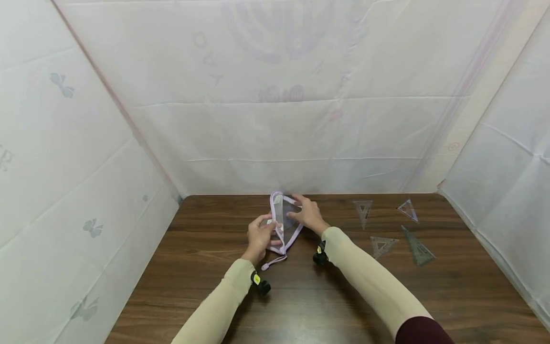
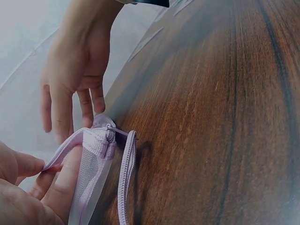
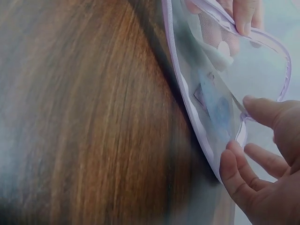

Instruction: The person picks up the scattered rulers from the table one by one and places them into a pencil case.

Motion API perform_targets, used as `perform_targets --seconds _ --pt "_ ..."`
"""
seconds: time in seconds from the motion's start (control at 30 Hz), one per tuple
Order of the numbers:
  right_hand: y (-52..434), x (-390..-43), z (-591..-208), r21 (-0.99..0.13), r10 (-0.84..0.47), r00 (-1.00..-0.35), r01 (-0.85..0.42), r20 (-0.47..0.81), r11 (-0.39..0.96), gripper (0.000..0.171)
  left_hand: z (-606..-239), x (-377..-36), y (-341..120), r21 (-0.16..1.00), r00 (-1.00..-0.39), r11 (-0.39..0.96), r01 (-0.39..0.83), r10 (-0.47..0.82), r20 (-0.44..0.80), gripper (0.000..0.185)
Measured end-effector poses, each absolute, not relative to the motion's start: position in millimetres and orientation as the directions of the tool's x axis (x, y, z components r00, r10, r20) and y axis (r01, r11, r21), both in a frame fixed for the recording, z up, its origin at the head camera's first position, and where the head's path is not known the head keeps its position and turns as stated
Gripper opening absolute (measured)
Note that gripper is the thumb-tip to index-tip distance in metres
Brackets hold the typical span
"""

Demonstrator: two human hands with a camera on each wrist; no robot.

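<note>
A mesh zip pouch [image 1: 289,217] with lilac edging stands partly spread at the far side of the table. My left hand [image 1: 259,236] pinches its lilac edge between thumb and fingers, as the left wrist view also shows. My right hand [image 1: 310,215] is at the pouch's right side, thumb and fingers spread apart around the rim. In the right wrist view, the thumb [image 3: 267,111] lies near the mouth edge. A small dark-outlined piece [image 3: 204,96] shows through the mesh; its kind is unclear. The zip's pull strap [image 2: 126,178] hangs from one corner.
Several clear set squares lie to the right: one upper left [image 1: 363,211], one upper right [image 1: 408,210], one lower left [image 1: 382,245] and a greenish one [image 1: 417,247]. White sheeting [image 1: 301,143] rises behind the brown wooden table [image 1: 292,306] and along both sides.
</note>
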State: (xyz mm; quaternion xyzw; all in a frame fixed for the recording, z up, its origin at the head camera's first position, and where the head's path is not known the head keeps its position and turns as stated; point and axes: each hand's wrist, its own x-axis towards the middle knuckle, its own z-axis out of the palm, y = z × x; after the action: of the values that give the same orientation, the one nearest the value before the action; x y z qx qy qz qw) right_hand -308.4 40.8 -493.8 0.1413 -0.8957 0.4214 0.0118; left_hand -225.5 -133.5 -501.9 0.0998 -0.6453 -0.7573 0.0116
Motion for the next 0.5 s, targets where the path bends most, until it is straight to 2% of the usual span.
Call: perform_targets --seconds 0.27,0.5 --pt "49 -303 -491 -0.761 -0.245 -0.946 -0.319 0.214 0.566 0.079 -502 -225 -133 0.982 -0.983 -0.161 -0.097 -0.138 -0.120 0.033" --pt "57 -296 -487 -0.758 -0.276 -0.931 -0.357 0.240 0.546 0.086 -501 -223 -134 0.983 -0.981 -0.153 -0.103 -0.150 -0.126 0.028"
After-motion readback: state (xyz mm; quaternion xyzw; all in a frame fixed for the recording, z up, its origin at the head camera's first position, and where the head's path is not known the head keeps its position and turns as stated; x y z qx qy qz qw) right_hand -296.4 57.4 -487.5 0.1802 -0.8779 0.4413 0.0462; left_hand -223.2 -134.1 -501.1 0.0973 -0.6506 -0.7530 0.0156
